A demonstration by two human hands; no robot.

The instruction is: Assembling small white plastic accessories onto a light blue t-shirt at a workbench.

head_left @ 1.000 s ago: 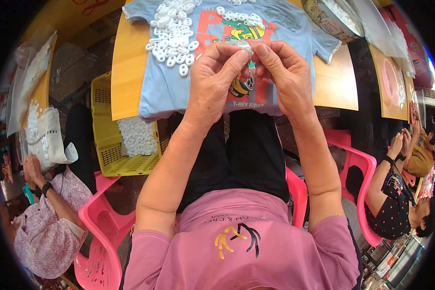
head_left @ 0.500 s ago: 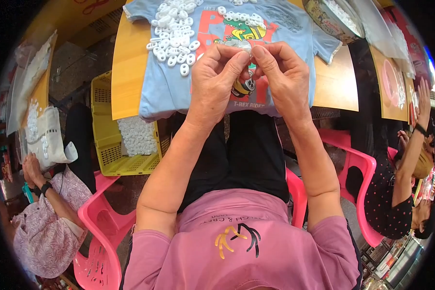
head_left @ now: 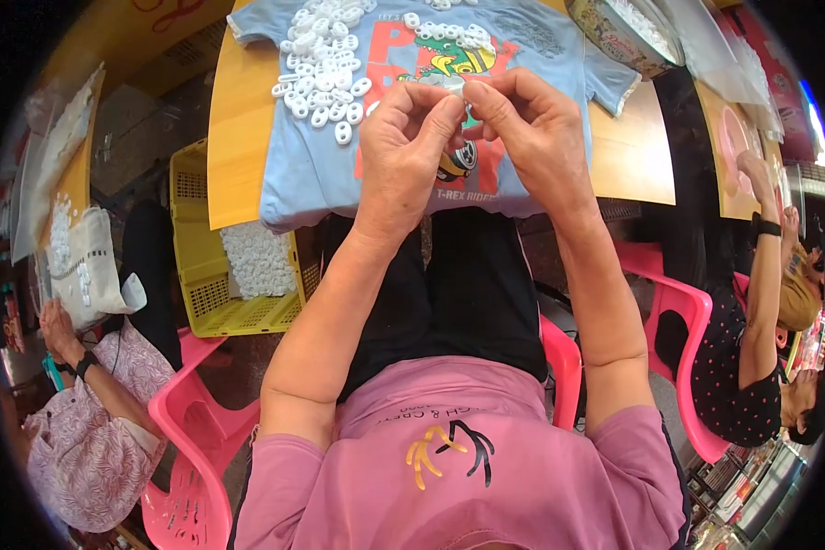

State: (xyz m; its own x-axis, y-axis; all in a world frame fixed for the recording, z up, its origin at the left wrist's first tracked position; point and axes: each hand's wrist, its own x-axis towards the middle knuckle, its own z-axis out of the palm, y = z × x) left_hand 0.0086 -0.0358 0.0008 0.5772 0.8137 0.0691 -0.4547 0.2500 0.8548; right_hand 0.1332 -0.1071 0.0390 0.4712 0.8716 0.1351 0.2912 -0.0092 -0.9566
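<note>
My left hand and my right hand meet over a light blue printed T-shirt spread on the wooden table. Thumbs and forefingers of both pinch a small white piece between them. My fingers cover most of it, so its exact shape is hidden. To the left of my left hand lies a heap of white oval plastic pieces, each with two holes. Beyond my fingertips, a short cluster of similar white pieces rests on the shirt.
A patterned tin with white pieces stands at the far right of the table. Below its left edge is a yellow crate beside a bag of white pieces. People sit on pink chairs at both sides.
Both my hands keep their pinch, with a slight shift in the right hand's fingers. The whole view has shifted a little. At the right, another person's raised hand has come down.
</note>
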